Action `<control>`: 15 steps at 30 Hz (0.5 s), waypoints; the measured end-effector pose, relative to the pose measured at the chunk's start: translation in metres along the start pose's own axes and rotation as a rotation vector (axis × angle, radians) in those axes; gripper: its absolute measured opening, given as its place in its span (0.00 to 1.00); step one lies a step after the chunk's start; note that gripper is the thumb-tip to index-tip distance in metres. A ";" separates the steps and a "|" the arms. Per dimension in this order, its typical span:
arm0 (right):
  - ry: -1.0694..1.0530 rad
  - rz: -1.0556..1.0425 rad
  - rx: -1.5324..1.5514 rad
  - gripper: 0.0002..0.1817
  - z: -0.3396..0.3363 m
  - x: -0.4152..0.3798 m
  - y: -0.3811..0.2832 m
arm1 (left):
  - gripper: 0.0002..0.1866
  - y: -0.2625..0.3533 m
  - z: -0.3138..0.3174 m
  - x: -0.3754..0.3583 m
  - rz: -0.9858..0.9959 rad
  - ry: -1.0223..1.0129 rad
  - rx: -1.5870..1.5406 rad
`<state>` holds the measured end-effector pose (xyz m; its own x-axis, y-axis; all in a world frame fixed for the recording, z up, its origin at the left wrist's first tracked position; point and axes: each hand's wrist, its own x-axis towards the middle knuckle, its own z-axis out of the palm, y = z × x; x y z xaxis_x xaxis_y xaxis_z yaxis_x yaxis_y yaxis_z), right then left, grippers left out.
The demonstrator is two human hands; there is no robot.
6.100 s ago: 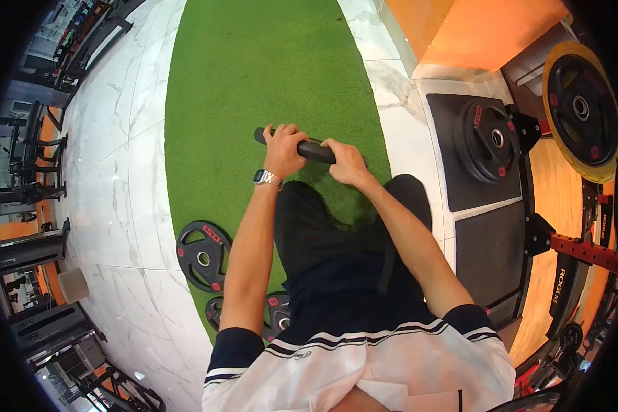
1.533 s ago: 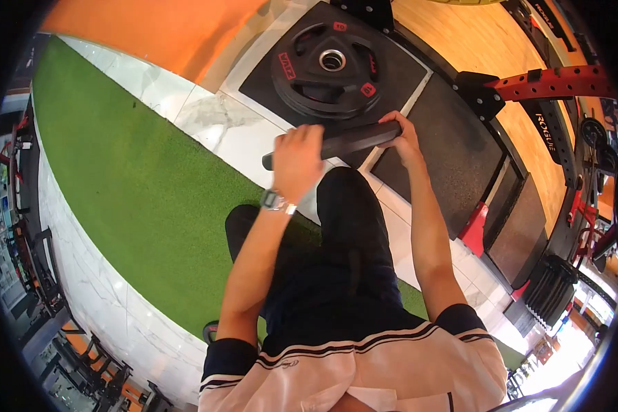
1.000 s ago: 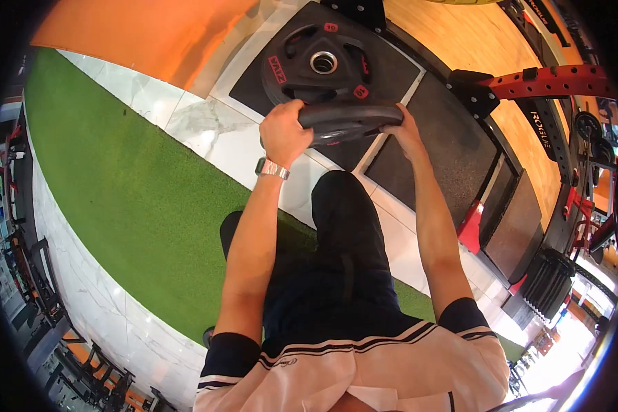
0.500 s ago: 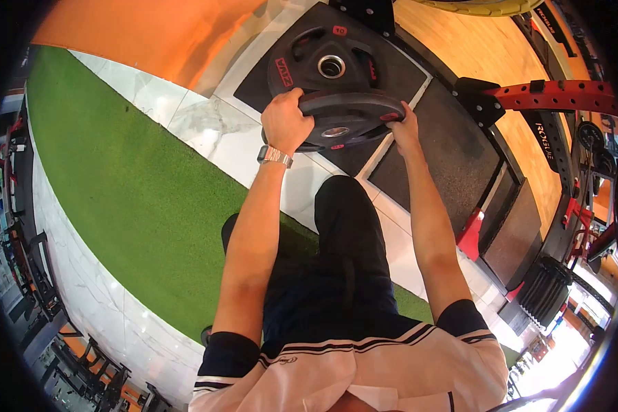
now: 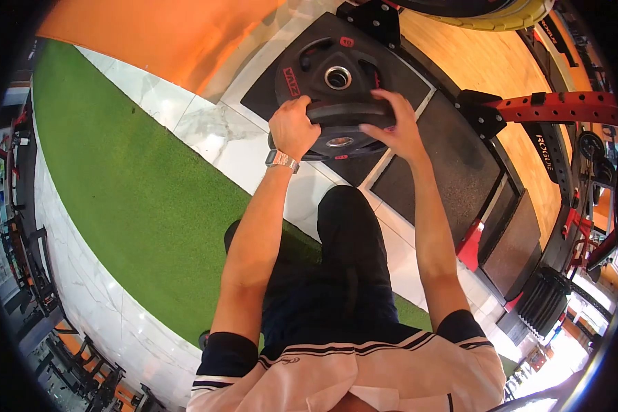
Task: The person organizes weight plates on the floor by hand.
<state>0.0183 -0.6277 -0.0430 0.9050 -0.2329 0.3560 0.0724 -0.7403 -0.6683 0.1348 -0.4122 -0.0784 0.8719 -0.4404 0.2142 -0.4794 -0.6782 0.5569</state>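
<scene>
A black weight plate (image 5: pixel 340 142) with red marks and a metal centre ring is tilted on edge in front of me. My left hand (image 5: pixel 294 128) wraps round its left rim, a metal watch (image 5: pixel 281 159) on the wrist. Across the right part of the rim, my right hand (image 5: pixel 398 127) has its thumb on the near face and its fingers over the far side. Just beyond, a second plate (image 5: pixel 302 58) marked "10" lies face up; the tilted plate overlaps its near edge in this view.
Black rubber mats (image 5: pixel 446 185) cover the floor to the right, beside a rack with a red perforated beam (image 5: pixel 556 108). Green turf (image 5: pixel 130 178) and marble tiles (image 5: pixel 213 137) spread left. A yellow-rimmed plate (image 5: pixel 487 22) overhangs at the top.
My right hand has shifted from the plate's right end inward and up over the rim, its thumb now on the near face. The left hand keeps its hold.
</scene>
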 end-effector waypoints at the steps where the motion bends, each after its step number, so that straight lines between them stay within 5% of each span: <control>1: -0.036 -0.039 -0.096 0.32 0.008 0.007 -0.011 | 0.18 0.000 -0.001 0.001 0.006 -0.005 0.006; 6: 0.018 -0.166 -0.370 0.30 0.036 0.023 -0.008 | 0.18 -0.004 0.001 0.008 0.022 -0.007 -0.002; 15: 0.092 -0.179 -0.410 0.32 0.045 0.023 0.004 | 0.20 -0.006 0.006 0.018 0.024 -0.038 0.001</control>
<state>0.0577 -0.6075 -0.0666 0.8509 -0.1204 0.5114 0.0351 -0.9582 -0.2840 0.1525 -0.4201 -0.0826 0.8559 -0.4783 0.1966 -0.4999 -0.6683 0.5509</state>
